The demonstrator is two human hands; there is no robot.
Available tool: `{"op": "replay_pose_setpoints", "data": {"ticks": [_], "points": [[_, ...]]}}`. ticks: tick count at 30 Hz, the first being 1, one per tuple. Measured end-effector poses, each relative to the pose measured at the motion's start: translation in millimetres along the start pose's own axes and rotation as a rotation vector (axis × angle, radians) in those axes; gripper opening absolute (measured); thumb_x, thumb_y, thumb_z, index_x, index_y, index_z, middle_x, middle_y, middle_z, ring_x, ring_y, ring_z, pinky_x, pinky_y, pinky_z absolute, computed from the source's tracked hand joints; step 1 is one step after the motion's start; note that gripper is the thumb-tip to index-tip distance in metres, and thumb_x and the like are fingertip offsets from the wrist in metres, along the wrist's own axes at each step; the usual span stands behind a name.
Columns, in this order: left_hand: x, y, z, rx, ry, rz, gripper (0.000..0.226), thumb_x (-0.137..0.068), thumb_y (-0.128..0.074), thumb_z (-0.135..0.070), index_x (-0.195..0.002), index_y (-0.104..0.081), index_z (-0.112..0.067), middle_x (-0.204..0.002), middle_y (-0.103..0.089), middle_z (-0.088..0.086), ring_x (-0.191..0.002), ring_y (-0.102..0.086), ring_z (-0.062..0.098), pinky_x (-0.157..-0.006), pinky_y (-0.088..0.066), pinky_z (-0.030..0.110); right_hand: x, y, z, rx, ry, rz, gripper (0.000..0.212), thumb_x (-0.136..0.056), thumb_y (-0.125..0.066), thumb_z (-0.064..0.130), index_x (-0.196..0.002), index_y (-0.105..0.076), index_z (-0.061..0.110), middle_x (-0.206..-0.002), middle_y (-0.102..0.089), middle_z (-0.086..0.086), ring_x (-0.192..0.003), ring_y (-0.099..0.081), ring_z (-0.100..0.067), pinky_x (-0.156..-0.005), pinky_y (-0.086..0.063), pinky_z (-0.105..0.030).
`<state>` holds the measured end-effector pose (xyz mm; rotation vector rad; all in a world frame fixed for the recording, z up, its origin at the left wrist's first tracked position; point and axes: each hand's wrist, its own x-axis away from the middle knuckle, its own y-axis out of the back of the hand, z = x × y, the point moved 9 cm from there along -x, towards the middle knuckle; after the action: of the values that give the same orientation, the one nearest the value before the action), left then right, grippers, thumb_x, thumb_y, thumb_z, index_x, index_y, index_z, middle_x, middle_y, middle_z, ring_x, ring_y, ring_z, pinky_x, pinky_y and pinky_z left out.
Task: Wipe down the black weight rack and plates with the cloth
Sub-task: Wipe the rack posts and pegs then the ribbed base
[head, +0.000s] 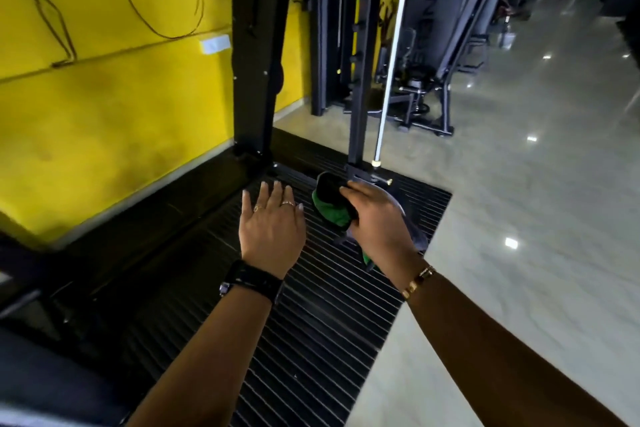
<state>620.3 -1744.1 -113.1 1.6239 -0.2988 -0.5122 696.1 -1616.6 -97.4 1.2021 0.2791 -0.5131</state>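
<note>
item: green-and-black bunched cloth (331, 210), gripped in my right hand (375, 218), just beside the foot of the black metal rack upright (360, 128). my left hand (272, 230): released, fingers spread over the black ribbed base (311, 322). method, i judge: press flat, wipe along the ribs.

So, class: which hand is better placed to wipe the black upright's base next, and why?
Probably the right. The right hand grips the cloth close to the black upright; the left hand hovers open over the ribbed platform, holding nothing.
</note>
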Motion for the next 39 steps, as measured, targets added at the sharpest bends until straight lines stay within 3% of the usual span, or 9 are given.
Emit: {"op": "replay_pose_setpoints", "data": {"ticks": [3, 9, 19, 27, 30, 34, 39], "points": [[-23, 3, 19, -0.010, 0.072, -0.011, 0.052, -0.105, -0.019, -0.036, -0.153, -0.024, -0.016, -0.161, -0.021, 0.003, -0.150, -0.010, 0.021, -0.120, 0.000, 0.045, -40, -17, -3, -0.057, -0.003, 0.031, 0.054, -0.077, -0.066, -0.010, -0.129, -0.058, 0.000, -0.135, -0.055, -0.019, -0.128, -0.049, -0.033, -0.111, -0.033, -0.037], [-61, 7, 47, -0.016, 0.249, -0.034, 0.051, -0.106, -0.019, -0.036, -0.153, -0.025, -0.016, -0.161, -0.020, 0.002, -0.150, -0.008, 0.020, -0.120, 0.002, 0.045, -105, -48, -4, -0.131, 0.119, 0.086, 0.054, -0.084, -0.064, -0.003, -0.136, -0.052, 0.005, -0.142, -0.049, -0.013, -0.135, -0.040, -0.027, -0.113, -0.030, -0.033], [-74, 20, 79, -0.059, 0.651, -0.168, 0.052, -0.105, -0.025, -0.035, -0.153, -0.026, -0.017, -0.160, -0.023, 0.001, -0.150, -0.011, 0.018, -0.119, 0.000, 0.040, -194, -90, 38, -0.359, 0.540, 0.099, 0.056, -0.061, -0.072, -0.021, -0.114, -0.067, -0.006, -0.114, -0.066, -0.022, -0.104, -0.063, -0.039, -0.095, -0.049, -0.047], [15, 47, 134, -0.074, 0.962, -0.303, 0.051, -0.105, -0.030, -0.031, -0.150, -0.031, -0.009, -0.158, -0.027, 0.010, -0.149, -0.015, 0.023, -0.119, -0.009, 0.037, -166, -118, 144, -0.608, 0.811, 0.207, 0.058, -0.062, -0.069, -0.022, -0.117, -0.065, -0.004, -0.115, -0.066, -0.021, -0.105, -0.062, -0.039, -0.094, -0.049, -0.045], [50, 61, 155, -0.079, 1.035, -0.366, 0.060, -0.100, -0.018, -0.038, -0.148, -0.035, -0.007, -0.156, -0.031, 0.012, -0.148, -0.019, 0.026, -0.119, -0.013, 0.038, -144, -124, 192, -0.699, 0.902, 0.225, 0.061, -0.057, -0.067, -0.023, -0.115, -0.067, -0.004, -0.112, -0.067, -0.020, -0.102, -0.064, -0.039, -0.091, -0.051, -0.046], [85, 80, 188, -0.133, 1.073, -0.428, 0.085, -0.085, 0.001, -0.049, -0.146, -0.039, -0.005, -0.154, -0.034, 0.014, -0.147, -0.022, 0.028, -0.119, -0.016, 0.039, -123, -130, 248, -0.764, 0.977, 0.236, 0.062, -0.054, -0.070, -0.022, -0.113, -0.069, -0.003, -0.110, -0.068, -0.018, -0.099, -0.065, -0.037, -0.090, -0.051, -0.042], [106, 111, 251, -0.219, 1.065, -0.470, 0.080, -0.088, -0.004, -0.045, -0.144, -0.043, -0.004, -0.151, -0.039, 0.015, -0.145, -0.026, 0.028, -0.118, -0.018, 0.038, -126, -133, 321, -0.835, 0.994, 0.203, 0.066, -0.053, -0.078, -0.017, -0.116, -0.067, 0.000, -0.109, -0.069, -0.016, -0.097, -0.065, -0.035, -0.089, -0.055, -0.045]]}}
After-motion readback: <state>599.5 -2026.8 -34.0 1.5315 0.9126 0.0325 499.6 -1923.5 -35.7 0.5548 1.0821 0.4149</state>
